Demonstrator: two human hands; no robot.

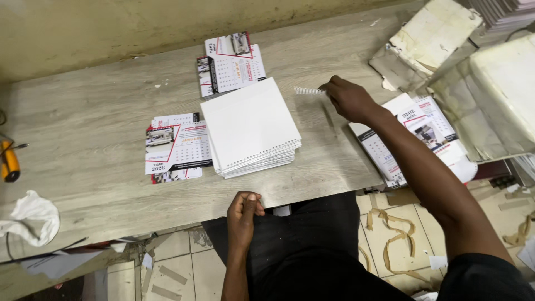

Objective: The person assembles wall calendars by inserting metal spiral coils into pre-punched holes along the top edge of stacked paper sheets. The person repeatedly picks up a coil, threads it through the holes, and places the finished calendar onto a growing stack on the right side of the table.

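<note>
My right hand (348,99) reaches across the wooden table (100,111) and pinches the end of a short white wire binding coil (308,90), which lies on the tabletop. Just left of it sits a stack of white punched sheets (252,127) with holes along the near edge. My left hand (244,214) rests by the table's front edge with its fingers curled, holding nothing I can see. Printed calendar sheets (177,147) lie left of the stack, more calendar sheets (231,64) behind it, and another pile of calendar sheets (415,131) under my right forearm.
Paper-wrapped bundles (490,83) crowd the right end of the table. A crumpled white cloth (30,217) and an orange-handled tool (8,161) lie at the left edge. Paper strips litter the tiled floor (395,239). A wall runs behind the table.
</note>
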